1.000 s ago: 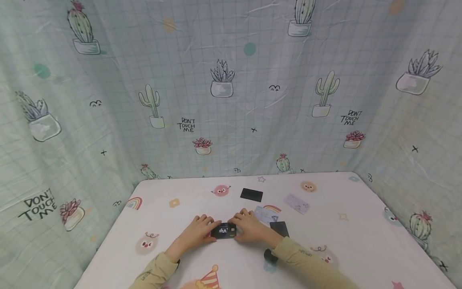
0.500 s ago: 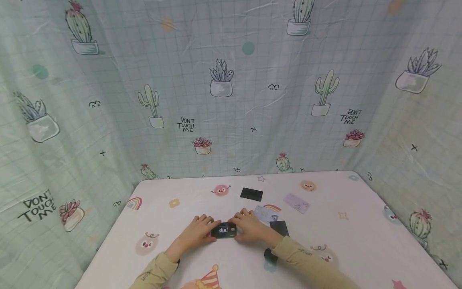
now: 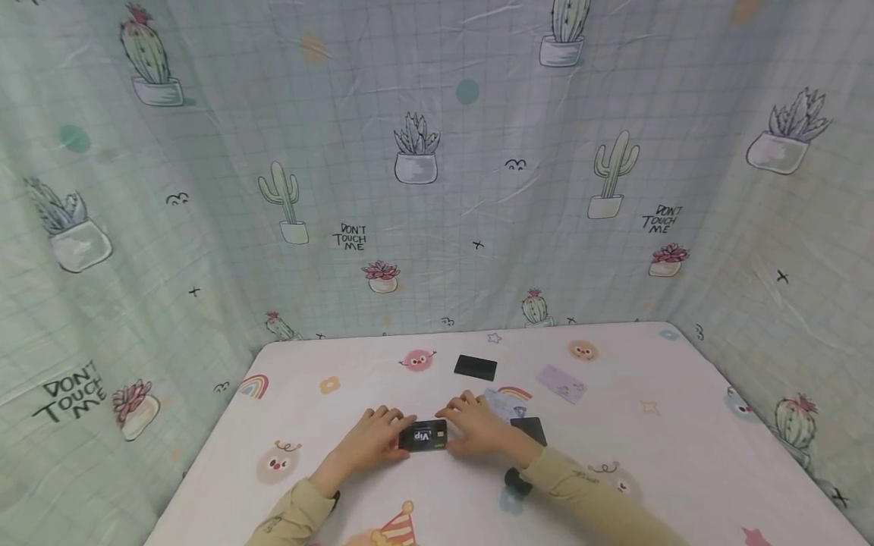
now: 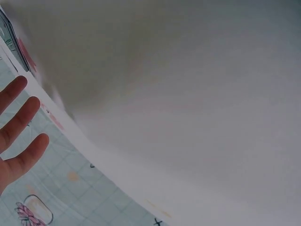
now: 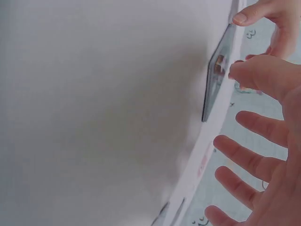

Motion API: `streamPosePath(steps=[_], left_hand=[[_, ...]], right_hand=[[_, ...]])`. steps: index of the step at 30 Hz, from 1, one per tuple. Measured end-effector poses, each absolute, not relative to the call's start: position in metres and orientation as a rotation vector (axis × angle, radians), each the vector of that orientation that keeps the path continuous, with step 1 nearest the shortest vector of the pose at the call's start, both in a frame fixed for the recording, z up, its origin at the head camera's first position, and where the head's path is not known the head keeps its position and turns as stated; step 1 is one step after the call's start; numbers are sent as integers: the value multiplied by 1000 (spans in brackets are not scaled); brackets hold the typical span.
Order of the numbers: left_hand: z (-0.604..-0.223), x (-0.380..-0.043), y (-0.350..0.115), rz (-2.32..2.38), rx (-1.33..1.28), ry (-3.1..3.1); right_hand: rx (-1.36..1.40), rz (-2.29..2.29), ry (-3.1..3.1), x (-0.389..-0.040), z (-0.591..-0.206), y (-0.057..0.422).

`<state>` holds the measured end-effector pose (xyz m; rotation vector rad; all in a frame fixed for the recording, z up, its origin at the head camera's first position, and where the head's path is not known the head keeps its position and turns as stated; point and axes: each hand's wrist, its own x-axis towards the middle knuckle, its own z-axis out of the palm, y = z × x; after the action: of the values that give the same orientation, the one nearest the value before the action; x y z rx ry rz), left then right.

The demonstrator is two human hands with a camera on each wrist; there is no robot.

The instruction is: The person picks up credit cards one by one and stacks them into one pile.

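Observation:
A black card [image 3: 423, 436] with "Vip" lettering and a gold chip lies flat on the white table [image 3: 259, 425], its print upside down in the head view. My left hand [image 3: 372, 440] grips its left end, thumb at the near corner and forefinger at the far one. In the left wrist view, dark layered edges of a card stack [image 4: 15, 44] show beyond my fingertips. My right hand [image 3: 478, 428] is just off the card's right end, thumb and fingers spread apart. The right wrist view shows the card [image 5: 218, 70] edge-on near my right thumb.
Behind and right of my right hand lie a black card [image 3: 476, 368], a pale blue card [image 3: 501, 406], a lilac card [image 3: 561, 384] and another dark card [image 3: 529, 431], partly hidden by my forearm. A cactus-print curtain [image 3: 437, 250] stands behind the table.
My right hand has let go of the card's right end and shifted slightly right, fingers opening. My left hand and the card have stayed in place.

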<state>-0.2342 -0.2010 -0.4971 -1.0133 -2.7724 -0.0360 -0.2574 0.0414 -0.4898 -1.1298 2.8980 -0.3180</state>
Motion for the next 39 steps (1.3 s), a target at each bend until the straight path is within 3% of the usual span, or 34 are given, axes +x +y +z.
streamPosePath(steps=[39], left_hand=[[-481, -235, -173, -216, -1076, -2639]], right_hand=[[-1174, -492, 3073, -252, -497, 111]])
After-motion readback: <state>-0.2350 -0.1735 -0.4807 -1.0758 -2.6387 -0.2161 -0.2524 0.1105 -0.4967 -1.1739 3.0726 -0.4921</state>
